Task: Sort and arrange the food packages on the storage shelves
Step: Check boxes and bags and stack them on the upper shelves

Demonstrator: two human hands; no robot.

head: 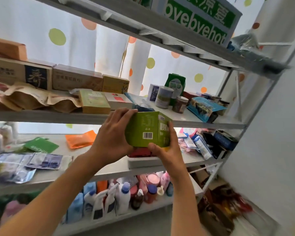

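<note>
Roughly midway, by the look of it. Back edge of the upper shelf [203,119] already tidy: four boxes [77,80] in a row. Front edge messier, kraft pouches [32,97] flopped over, three or so. Green box [147,130] held in the air just in front of that shelf's front edge, left hand [111,137] and right hand [167,150] both clamped on it, fingers wrapped round the sides. Lower shelf [109,169] mostly unsorted: flat sachets scattered, count unclear. One orange pouch [80,138], one green packet [41,145].
</note>
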